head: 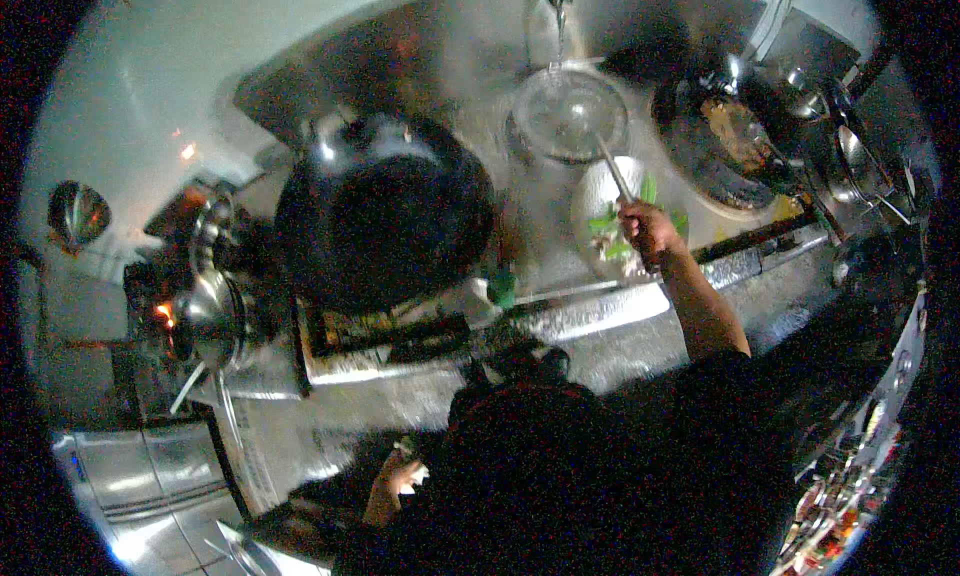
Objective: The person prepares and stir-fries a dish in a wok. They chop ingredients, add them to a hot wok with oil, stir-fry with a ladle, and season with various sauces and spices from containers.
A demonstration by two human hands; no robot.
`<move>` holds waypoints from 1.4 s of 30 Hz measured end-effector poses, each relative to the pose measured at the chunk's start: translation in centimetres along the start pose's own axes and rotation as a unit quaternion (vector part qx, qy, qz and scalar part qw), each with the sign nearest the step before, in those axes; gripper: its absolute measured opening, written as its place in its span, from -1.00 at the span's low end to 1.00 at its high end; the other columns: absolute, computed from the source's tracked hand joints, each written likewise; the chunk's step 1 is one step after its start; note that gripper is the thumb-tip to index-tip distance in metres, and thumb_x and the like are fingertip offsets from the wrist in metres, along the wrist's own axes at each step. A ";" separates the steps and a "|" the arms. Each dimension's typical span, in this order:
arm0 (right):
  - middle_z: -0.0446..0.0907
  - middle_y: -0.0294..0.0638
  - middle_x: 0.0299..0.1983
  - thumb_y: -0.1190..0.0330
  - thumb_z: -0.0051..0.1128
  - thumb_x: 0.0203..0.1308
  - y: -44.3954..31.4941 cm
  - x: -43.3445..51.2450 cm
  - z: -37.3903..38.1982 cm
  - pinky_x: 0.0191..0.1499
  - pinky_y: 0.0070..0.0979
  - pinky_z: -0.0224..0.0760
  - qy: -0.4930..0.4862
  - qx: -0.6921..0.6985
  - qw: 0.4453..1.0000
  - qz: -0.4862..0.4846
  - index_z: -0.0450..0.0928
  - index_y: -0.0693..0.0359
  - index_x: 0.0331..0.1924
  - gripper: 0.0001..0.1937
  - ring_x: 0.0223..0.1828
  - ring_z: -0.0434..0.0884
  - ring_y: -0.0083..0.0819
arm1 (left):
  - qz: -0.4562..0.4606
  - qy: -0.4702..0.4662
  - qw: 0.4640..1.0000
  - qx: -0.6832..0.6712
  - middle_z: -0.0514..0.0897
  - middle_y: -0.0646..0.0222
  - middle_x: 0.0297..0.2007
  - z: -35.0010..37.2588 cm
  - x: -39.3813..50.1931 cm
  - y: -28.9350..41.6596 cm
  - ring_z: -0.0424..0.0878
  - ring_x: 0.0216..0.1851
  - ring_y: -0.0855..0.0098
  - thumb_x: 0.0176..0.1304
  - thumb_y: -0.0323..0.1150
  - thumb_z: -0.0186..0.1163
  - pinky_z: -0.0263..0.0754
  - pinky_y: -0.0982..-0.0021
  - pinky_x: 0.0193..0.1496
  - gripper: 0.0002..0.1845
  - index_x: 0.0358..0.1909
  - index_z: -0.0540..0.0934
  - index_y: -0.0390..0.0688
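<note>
My right hand (649, 231) is closed around the handle of a long ladle (616, 172). The ladle's head lies over a round basin of water (570, 115) below a wall tap (556, 2). Beneath the hand is a white plate or bowl (616, 175) with green leaves and pale pieces of food. My left hand (397, 475) is low, beside my dark clothing, around a small white item (412, 480), perhaps a cloth or paper. A large dark wok (386, 216) sits to the left of the basin.
A second wok (720, 145) with brown residue stands at the right, near metal ladles and bowls (851, 152). Steel pots (210, 313) and a flame (165, 315) are at the left. The metal counter edge (600, 313) runs before me. Containers with colourful contents (832, 531) are at the lower right.
</note>
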State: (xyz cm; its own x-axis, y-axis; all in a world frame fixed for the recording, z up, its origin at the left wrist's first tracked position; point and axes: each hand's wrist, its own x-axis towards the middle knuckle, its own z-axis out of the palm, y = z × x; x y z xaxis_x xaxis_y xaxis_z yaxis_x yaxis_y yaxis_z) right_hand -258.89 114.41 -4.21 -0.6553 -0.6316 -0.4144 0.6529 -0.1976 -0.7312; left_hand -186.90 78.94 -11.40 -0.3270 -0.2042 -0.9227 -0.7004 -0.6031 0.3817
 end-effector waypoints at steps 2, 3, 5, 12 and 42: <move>0.31 -0.49 -0.61 0.37 0.09 0.28 -0.9 -5.2 2.5 -0.61 -0.65 0.11 -0.057 0.099 0.993 0.011 0.45 0.17 -0.30 -0.91 -0.62 0.29 -0.67 | -0.023 0.007 1.000 -0.007 0.67 0.31 -0.30 -0.7 -1.3 -3.0 0.57 -0.57 0.39 0.40 -0.14 0.19 0.48 0.34 -0.60 -0.73 -0.04 0.53 -0.08; 0.32 -0.51 -0.61 0.36 0.10 0.27 -1.5 -8.0 3.4 -0.65 -0.70 0.05 0.008 0.090 0.996 0.024 0.43 0.16 -0.31 -0.90 -0.64 0.27 -0.71 | -0.035 0.010 0.999 -0.011 0.67 0.31 -0.31 -1.1 -2.0 -4.3 0.57 -0.57 0.39 0.39 -0.14 0.19 0.48 0.34 -0.60 -0.73 -0.05 0.53 -0.08; 0.22 -0.53 -0.59 0.39 0.03 0.31 -2.6 -13.5 4.5 -0.68 -0.78 0.08 0.014 0.044 0.998 0.035 0.24 0.38 0.34 -0.46 -0.66 0.23 -0.77 | -0.059 0.017 0.998 -0.018 0.66 0.32 -0.31 -1.6 -3.1 -6.6 0.57 -0.57 0.40 0.39 -0.15 0.20 0.48 0.34 -0.59 -0.74 -0.06 0.53 -0.08; 0.44 -0.35 -0.44 0.43 0.12 0.17 -3.6 -26.1 4.0 -0.53 -0.59 0.30 0.226 -0.342 0.910 0.061 0.33 0.31 0.30 -0.44 -0.55 0.41 -0.59 | -0.097 0.018 0.995 -0.017 0.66 0.33 -0.33 -2.8 -2.6 -9.1 0.57 -0.56 0.41 0.38 -0.17 0.21 0.47 0.35 -0.58 -0.76 -0.09 0.53 -0.09; 0.54 -0.22 -0.43 0.51 0.29 0.16 2.2 -13.8 21.8 -0.59 -0.60 0.23 -0.042 -0.132 0.989 0.046 0.17 0.34 0.41 -0.28 -0.56 0.43 -0.57 | -0.035 0.019 0.999 0.029 0.62 0.39 -0.41 -2.0 -0.7 -5.9 0.57 -0.51 0.45 0.33 -0.27 0.27 0.45 0.39 -0.52 -0.84 -0.23 0.54 -0.11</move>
State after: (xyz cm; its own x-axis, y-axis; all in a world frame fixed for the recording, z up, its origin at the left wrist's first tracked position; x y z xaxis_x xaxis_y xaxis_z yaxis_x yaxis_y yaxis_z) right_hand -240.08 106.33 11.70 -0.5564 -0.6998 -0.4481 0.5789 0.0603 -0.8131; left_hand -181.33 81.09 -13.13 -0.2524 -0.1935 -0.9481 -0.7569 -0.5710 0.3180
